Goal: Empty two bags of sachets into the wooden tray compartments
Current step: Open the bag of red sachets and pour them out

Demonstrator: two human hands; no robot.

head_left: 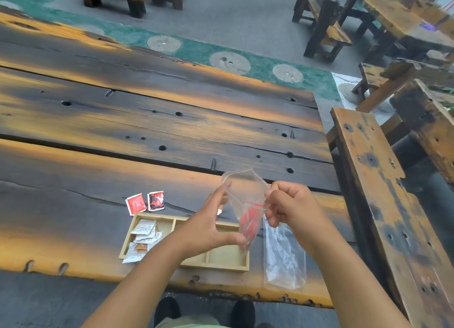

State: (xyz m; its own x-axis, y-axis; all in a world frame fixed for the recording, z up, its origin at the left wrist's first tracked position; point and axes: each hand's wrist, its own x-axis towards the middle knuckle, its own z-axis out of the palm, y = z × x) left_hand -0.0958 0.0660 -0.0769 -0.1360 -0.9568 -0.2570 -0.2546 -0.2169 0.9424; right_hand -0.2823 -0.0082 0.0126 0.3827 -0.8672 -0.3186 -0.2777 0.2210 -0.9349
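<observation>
Count: 1 wooden tray; held bag + flat bag = 2; 2 loose red sachets on desk; white sachets piled, uncountable.

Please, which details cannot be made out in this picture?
1. Middle part of the tray, head view: covered by the left hand and its forearm.
2. Number of red sachets in the held bag, which the right hand also holds: creased plastic blurs them.
3. Print on the white sachets and on the two loose sachets: too small to read.
</observation>
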